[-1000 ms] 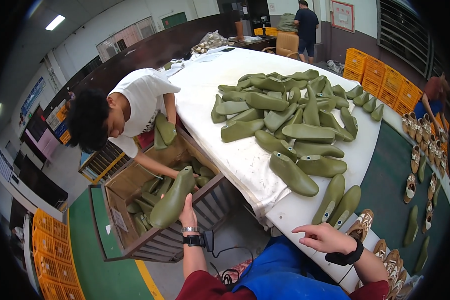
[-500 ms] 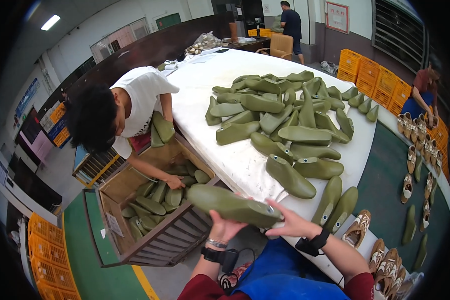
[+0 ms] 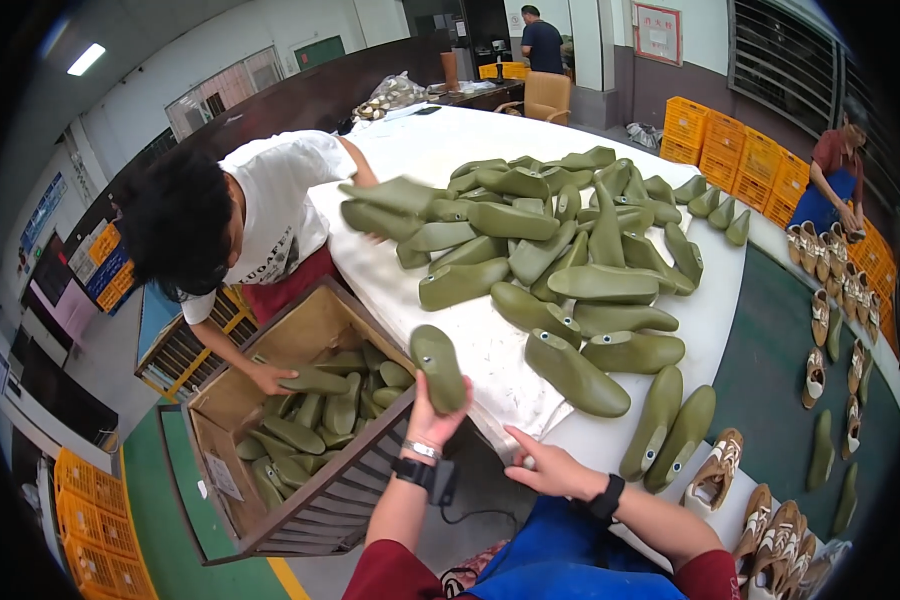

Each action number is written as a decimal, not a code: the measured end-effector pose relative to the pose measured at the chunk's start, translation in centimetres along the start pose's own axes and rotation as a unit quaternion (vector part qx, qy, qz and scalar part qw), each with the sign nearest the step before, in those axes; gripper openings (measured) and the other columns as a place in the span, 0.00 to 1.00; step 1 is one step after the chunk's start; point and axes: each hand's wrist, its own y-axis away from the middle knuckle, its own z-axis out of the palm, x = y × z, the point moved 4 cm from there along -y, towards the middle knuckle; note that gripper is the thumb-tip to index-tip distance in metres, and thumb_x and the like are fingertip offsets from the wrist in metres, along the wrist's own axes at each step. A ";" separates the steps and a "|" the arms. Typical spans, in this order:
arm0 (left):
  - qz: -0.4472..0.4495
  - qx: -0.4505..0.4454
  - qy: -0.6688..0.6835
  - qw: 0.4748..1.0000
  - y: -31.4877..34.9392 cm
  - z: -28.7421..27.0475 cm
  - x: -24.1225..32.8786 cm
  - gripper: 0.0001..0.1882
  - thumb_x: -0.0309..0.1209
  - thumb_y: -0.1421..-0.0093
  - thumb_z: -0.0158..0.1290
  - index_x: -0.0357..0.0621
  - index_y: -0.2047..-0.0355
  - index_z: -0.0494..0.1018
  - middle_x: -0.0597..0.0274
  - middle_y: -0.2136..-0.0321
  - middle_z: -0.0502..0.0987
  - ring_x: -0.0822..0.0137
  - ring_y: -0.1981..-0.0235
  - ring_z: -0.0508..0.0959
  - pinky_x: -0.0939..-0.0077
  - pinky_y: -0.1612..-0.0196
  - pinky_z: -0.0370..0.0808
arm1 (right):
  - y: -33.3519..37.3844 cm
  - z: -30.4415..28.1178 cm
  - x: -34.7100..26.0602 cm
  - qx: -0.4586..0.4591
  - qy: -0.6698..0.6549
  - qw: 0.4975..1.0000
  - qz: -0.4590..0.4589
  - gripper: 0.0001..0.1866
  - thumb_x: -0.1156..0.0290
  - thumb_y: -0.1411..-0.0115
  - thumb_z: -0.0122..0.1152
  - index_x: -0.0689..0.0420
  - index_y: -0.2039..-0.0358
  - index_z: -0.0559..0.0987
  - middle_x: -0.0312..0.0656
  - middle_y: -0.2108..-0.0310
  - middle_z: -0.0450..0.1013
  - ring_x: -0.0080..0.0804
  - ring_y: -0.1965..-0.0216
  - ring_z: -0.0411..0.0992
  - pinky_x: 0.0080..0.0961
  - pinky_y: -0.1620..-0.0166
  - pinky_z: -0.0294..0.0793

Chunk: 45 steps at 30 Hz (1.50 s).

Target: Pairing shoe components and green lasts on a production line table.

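Note:
My left hand (image 3: 437,412) is closed around a green shoe last (image 3: 437,362), held upright between the wooden cart and the table's near edge. At the table's corner, my right hand (image 3: 552,468) is apart from the last, its index finger and thumb spread. A small pale spot between those fingers is too small to make out. A pile of green shoe lasts (image 3: 525,225) covers the middle of the white table (image 3: 455,350). Closest to my right hand, a pair of lasts (image 3: 678,440) lies side by side at the table's right edge.
A co-worker (image 3: 280,190) leans over the wooden cart (image 3: 235,410), one hand on a last inside, the other by lasts at the table. Brown-and-white shoes (image 3: 715,470) line the green conveyor belt (image 3: 760,400). Orange crates (image 3: 95,490) stand lower left. Another person (image 3: 835,175) handles shoes far right.
The last went from lying across both my hands to upright in my left hand. My right hand let go of it. The co-worker's pair of lasts moved from the cart side onto the table.

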 end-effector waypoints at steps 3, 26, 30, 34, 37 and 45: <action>0.008 -0.005 -0.023 1.000 -3.8 -1.4 5.0 0.37 0.59 0.45 0.50 0.39 0.49 0.64 0.49 0.58 0.70 0.55 0.57 0.73 0.62 0.55 0.76 | 2.7 -0.6 1.3 0.011 -0.023 0.999 0.032 0.36 0.61 0.42 0.58 0.51 0.37 0.55 0.43 0.70 0.74 0.39 0.71 0.74 0.32 0.66 0.73; 0.394 0.023 -0.714 0.579 -9.5 5.0 -4.8 0.34 0.28 0.49 0.56 0.35 0.43 0.57 0.37 0.42 0.56 0.44 0.38 0.54 0.59 0.37 0.52 | 11.2 -4.9 3.2 0.128 0.057 0.986 0.090 0.19 0.66 0.43 0.58 0.53 0.51 0.74 0.42 0.69 0.76 0.40 0.71 0.75 0.31 0.65 0.74; 0.256 -0.211 -0.756 0.564 -1.3 8.0 -14.2 0.26 0.27 0.48 0.55 0.40 0.47 0.64 0.42 0.44 0.60 0.45 0.42 0.61 0.60 0.41 0.60 | 13.7 -7.1 1.0 0.214 0.072 0.974 0.014 0.17 0.69 0.43 0.58 0.56 0.53 0.75 0.44 0.70 0.75 0.38 0.73 0.74 0.29 0.68 0.74; 0.173 -0.362 -0.773 0.492 2.2 9.5 -24.4 0.30 0.32 0.49 0.59 0.40 0.46 0.64 0.40 0.44 0.60 0.43 0.43 0.61 0.58 0.42 0.61 | 19.3 -9.8 -0.9 0.253 0.075 0.959 0.107 0.17 0.66 0.44 0.59 0.55 0.54 0.75 0.44 0.68 0.76 0.41 0.72 0.75 0.31 0.67 0.75; 0.179 -0.386 -0.775 0.467 2.6 10.8 -30.0 0.35 0.38 0.51 0.61 0.40 0.44 0.61 0.35 0.43 0.56 0.38 0.43 0.57 0.53 0.41 0.58 | 24.3 -11.7 -0.4 0.336 0.248 0.876 0.242 0.17 0.63 0.46 0.60 0.52 0.56 0.75 0.46 0.74 0.76 0.44 0.75 0.75 0.37 0.73 0.73; 0.203 -0.339 -0.736 0.550 -0.1 9.8 -32.8 0.18 0.25 0.46 0.50 0.37 0.53 0.69 0.46 0.49 0.67 0.46 0.44 0.63 0.57 0.40 0.59 | 20.2 -9.8 6.5 0.292 0.189 0.887 0.304 0.29 0.53 0.43 0.53 0.50 0.44 0.62 0.50 0.75 0.75 0.51 0.72 0.75 0.43 0.70 0.73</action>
